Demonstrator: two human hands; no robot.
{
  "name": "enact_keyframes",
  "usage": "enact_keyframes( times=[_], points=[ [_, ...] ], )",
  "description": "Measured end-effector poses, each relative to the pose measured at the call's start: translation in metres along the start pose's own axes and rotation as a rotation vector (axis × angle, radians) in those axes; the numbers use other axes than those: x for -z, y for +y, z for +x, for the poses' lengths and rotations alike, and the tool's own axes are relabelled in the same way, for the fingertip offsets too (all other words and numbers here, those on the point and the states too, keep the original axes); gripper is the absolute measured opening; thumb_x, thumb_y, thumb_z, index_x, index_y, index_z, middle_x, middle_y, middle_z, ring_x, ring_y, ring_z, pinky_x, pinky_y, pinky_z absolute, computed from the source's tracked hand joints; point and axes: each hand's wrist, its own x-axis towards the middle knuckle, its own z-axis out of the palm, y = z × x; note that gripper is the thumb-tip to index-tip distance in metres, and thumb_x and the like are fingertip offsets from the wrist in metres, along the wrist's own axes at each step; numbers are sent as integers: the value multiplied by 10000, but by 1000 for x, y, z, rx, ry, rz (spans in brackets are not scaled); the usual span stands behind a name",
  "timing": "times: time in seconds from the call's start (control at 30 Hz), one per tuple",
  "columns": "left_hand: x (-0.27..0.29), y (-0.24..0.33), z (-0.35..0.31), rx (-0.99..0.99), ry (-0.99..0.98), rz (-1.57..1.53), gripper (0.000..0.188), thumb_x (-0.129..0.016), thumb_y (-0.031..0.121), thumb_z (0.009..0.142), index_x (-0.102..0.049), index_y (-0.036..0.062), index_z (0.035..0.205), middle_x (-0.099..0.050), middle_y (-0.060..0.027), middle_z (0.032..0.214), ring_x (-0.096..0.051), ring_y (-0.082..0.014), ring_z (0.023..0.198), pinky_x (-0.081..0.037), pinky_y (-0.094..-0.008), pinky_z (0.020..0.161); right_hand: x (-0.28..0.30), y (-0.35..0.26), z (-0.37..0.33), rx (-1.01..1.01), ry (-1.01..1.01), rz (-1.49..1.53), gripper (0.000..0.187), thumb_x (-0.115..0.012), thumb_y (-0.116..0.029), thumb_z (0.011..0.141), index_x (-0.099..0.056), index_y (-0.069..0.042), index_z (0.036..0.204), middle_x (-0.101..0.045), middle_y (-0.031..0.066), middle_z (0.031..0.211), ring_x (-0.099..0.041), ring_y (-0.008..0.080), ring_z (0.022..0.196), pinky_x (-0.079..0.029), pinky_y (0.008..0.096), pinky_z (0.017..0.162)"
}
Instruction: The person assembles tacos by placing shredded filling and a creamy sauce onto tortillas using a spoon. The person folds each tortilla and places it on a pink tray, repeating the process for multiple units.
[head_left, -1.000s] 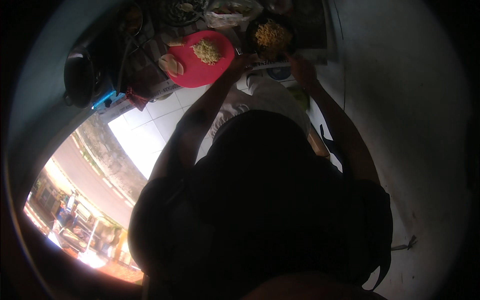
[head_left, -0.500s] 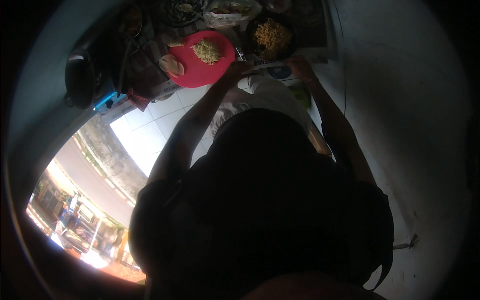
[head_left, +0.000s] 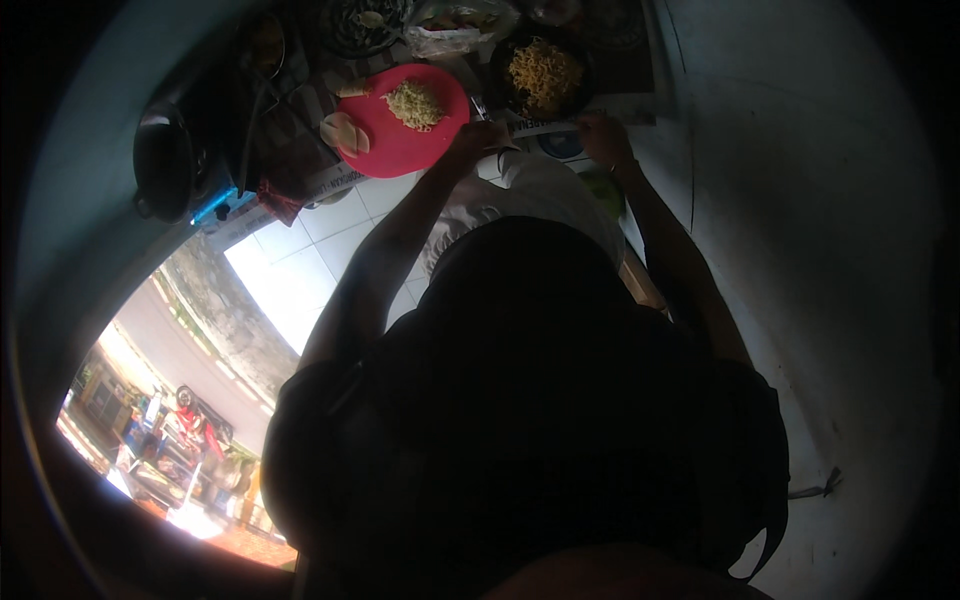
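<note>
At the table's [head_left: 632,108] near edge, your left hand [head_left: 474,143] and right hand [head_left: 604,139] are too dark to tell openness or hold, noodles [head_left: 543,72] just beyond, pale shreds [head_left: 415,105] already heaped on the pink board [head_left: 405,157], slices [head_left: 345,134] seemingly uncut.

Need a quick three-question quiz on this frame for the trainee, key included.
1. What colour is the board?
A. Blue
B. Pink
C. Green

2. True or false: going left to right, the board sits between the dark pan and the dark bowl of orange-yellow food.

3. Fill the gap: of the person's two hands, the ____ is nearer the board.

Key:
1. B
2. True
3. left hand
</note>
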Motion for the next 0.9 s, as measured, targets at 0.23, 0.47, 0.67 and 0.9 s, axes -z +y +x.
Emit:
enact_keyframes(
  times=[0.23,0.47,0.67,0.9],
  points=[
    [-3,7,1,8,75,266,275,-496,82,909,-597,12,1155,-608,-101,1145,-616,-175,986,-524,-308,824,6,12,5,194,-181,-191,174,-586,-219,739,-685,-99,818,-665,116,835,-645,299,806,-513,435,744],
    [-7,15,-5,58,136,312,258,-527,101,900,-644,58,1126,-638,-47,1083,-620,-128,929,-524,-288,781,9,16,13,-92,-85,-241,137,-591,-193,744,-678,-89,761,-650,150,747,-649,323,736,-516,440,698],
    [1,10,-4,22,117,321,247,-547,126,906,-645,65,1124,-645,-41,1062,-620,-124,935,-522,-285,768,-3,9,0,-104,348,99,117,-606,-175,762,-699,-128,815,-660,130,761,-649,340,775,-513,459,689],
    [11,12,-12,-491,-26,1305,305,-618,119,832,-631,62,1131,-625,-90,1078,-613,-211,1019,-517,-339,820,-66,67,-20,-494,402,580,220,-666,-261,790,-684,-173,990,-681,87,850,-661,278,747,-530,418,677]
  ],
)
